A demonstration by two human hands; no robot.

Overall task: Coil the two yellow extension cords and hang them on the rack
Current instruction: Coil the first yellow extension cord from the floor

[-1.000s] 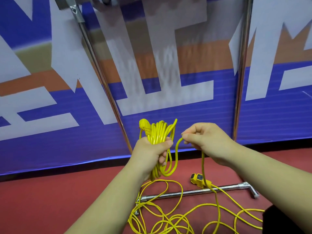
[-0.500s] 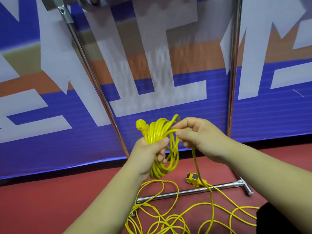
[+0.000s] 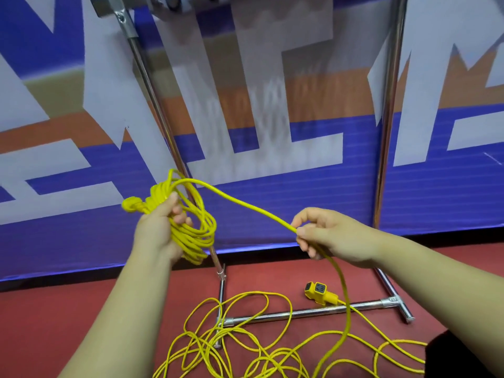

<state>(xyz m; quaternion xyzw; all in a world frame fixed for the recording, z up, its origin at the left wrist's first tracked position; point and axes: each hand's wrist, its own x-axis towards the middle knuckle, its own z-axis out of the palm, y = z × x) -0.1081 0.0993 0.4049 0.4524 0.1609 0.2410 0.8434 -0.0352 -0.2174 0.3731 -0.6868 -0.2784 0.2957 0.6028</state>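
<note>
My left hand point(image 3: 158, 230) grips a bundle of coiled yellow cord point(image 3: 191, 230), several loops hanging from my fist, with a yellow plug end point(image 3: 131, 205) sticking out to the left. A taut strand runs from the coil to my right hand point(image 3: 324, 236), which pinches the cord between thumb and fingers. Below that hand the cord drops to a loose tangle of yellow cord point(image 3: 245, 347) on the red floor. A yellow socket end point(image 3: 319, 293) lies by the rack's base bar. The chrome rack point(image 3: 387, 126) stands right in front of me.
The rack's left post point(image 3: 152, 96) slants up to a top bar fitting; its base tubes point(image 3: 300, 313) lie on the red floor point(image 3: 54, 323). Behind stands a blue, white and orange banner wall point(image 3: 272, 186). A dark shape point(image 3: 450, 356) fills the bottom right corner.
My right hand moved away from the coil, down and to the right, drawing a straight length of cord out. The left hand tilted the coil leftward. The view shifted closer.
</note>
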